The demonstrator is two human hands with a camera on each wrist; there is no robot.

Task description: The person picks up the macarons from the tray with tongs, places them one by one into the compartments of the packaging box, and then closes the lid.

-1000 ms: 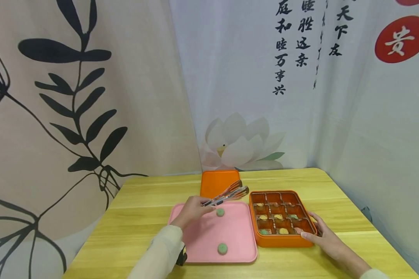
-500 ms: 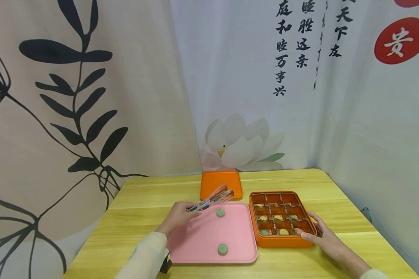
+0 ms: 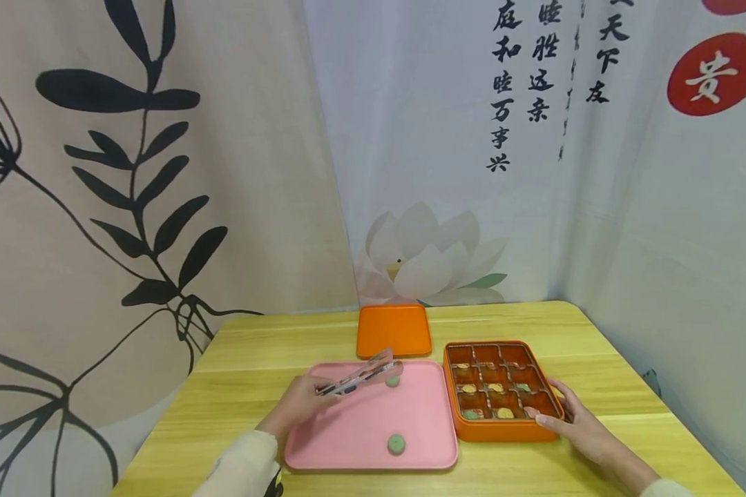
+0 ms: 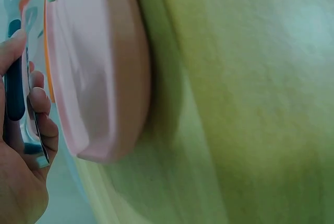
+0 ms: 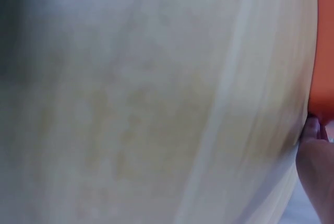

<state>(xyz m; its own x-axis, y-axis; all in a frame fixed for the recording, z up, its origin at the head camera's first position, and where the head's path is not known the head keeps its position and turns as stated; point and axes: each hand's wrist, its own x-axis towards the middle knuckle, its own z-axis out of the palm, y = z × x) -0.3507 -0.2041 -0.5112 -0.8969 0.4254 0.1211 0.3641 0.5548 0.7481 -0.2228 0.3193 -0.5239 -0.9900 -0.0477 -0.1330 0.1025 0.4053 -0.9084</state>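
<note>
In the head view my left hand (image 3: 301, 402) holds a pair of metal tongs (image 3: 357, 379) over the pink tray (image 3: 342, 445). The tongs' tips are spread, with nothing between them, and overlap a green round cookie (image 3: 393, 382) at the tray's far side. Another green cookie (image 3: 396, 444) lies nearer its front edge. Up close in the left wrist view, thumb and fingers grip the tongs' dark handle (image 4: 14, 88). My right hand (image 3: 581, 428) grips the right side of the orange box (image 3: 503, 432), thumb at its front corner. Small green, yellow and pink pieces sit in the box's compartments.
Behind the tray lies a flat orange lid (image 3: 394, 331). Tray and box stand side by side on the wooden table (image 3: 236, 373). A printed curtain (image 3: 273, 172) hangs behind the table's far edge.
My left hand has drawn back left and toward me with the tongs, whose tips have left the area beside the box and come over the tray. The right hand and box stay put.
</note>
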